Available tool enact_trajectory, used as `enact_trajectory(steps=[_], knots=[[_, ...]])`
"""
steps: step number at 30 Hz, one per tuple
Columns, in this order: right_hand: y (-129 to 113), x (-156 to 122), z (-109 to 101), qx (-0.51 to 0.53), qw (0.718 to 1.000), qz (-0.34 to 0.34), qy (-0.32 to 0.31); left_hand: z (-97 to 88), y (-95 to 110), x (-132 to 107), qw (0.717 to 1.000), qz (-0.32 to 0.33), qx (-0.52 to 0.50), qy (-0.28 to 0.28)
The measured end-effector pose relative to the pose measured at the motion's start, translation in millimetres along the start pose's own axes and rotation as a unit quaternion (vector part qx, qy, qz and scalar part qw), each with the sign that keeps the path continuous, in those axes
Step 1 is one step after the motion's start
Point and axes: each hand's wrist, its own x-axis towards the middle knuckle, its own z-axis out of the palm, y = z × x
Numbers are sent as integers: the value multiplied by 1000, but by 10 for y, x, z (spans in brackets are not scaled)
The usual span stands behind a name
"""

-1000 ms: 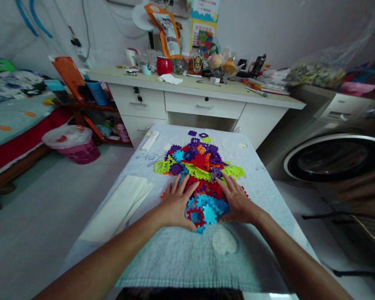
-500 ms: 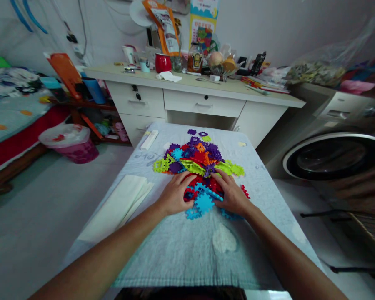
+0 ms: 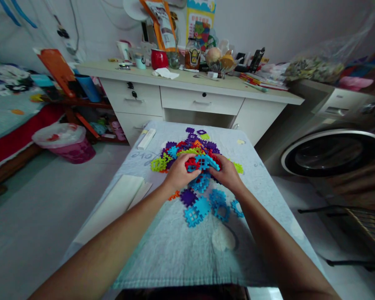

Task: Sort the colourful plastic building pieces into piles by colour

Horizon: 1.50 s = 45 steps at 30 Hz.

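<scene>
A heap of flat plastic building tiles (image 3: pixel 190 150) in purple, green, red, orange and blue lies on a table covered with a pale blue towel (image 3: pixel 181 246). My left hand (image 3: pixel 178 175) and my right hand (image 3: pixel 226 175) are curled around a bunch of red and blue tiles (image 3: pixel 201 163), lifted a little above the near side of the heap. Several blue tiles (image 3: pixel 203 206) and a purple tile (image 3: pixel 187 196) lie loose on the towel just below my hands.
A folded white cloth (image 3: pixel 118 204) lies at the towel's left edge, a white tube (image 3: pixel 146 138) at its far left. Behind stand a cluttered white desk (image 3: pixel 190 89), a pink bin (image 3: pixel 65 141) by a bed, and a washing machine (image 3: pixel 331 152) on the right.
My hands went from flat on the near tiles to closing together and lifting a bunch away from me. Several blue tiles and a purple one now lie uncovered on the towel.
</scene>
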Motion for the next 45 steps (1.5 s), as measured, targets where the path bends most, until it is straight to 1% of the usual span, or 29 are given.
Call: enact_trajectory(steps=[2, 4, 6, 7, 9, 11, 13, 16, 18, 19, 21, 23, 27, 30, 33, 39, 42, 45], knots=[[-33, 166, -14, -23, 996, 83, 11, -2, 0, 149, 1000, -18, 9, 11], [-34, 297, -43, -44, 990, 131, 21, -8, -10, 257, 999, -35, 37, 19], [10, 356, -93, -50, 988, 143, 30, -27, -20, 292, 995, -59, 75, 10], [51, 348, -129, -49, 989, 135, 35, -45, -24, 274, 993, -71, 93, -3], [164, 239, -220, -53, 993, 92, 44, -100, -29, 156, 989, -79, 120, -34], [311, -5, -325, -82, 995, 30, 39, -176, -33, -64, 987, -61, 137, -54], [473, -363, -417, -130, 991, -1, 3, -256, -34, -355, 984, -42, 153, -81], [691, -976, -476, -176, 982, 4, -69, -340, -21, -791, 969, -14, 183, -163], [773, -1303, -451, -174, 978, 3, -115, -354, 4, -993, 957, -1, 219, -191], [785, -1415, -421, -171, 977, 5, -131, -348, 20, -1055, 952, 1, 237, -194], [750, -1520, -336, -165, 976, 11, -142, -314, 54, -1105, 946, 6, 259, -197], [653, -1495, -232, -153, 979, 5, -138, -264, 87, -1084, 941, 19, 266, -210], [405, -1284, -24, -108, 984, -58, -126, -165, 133, -970, 926, 40, 272, -259], [283, -1154, 85, -105, 985, -86, -108, -119, 139, -893, 921, 62, 276, -266], [243, -1075, 132, -116, 983, -106, -95, -89, 121, -847, 915, 96, 284, -271], [245, -981, 128, -140, 974, -161, -78, -38, 57, -819, 891, 189, 326, -254], [235, -943, 139, -150, 971, -173, -74, -22, 20, -798, 883, 225, 339, -235], [224, -922, 173, -150, 972, -170, -62, -8, -15, -761, 880, 249, 342, -216]])
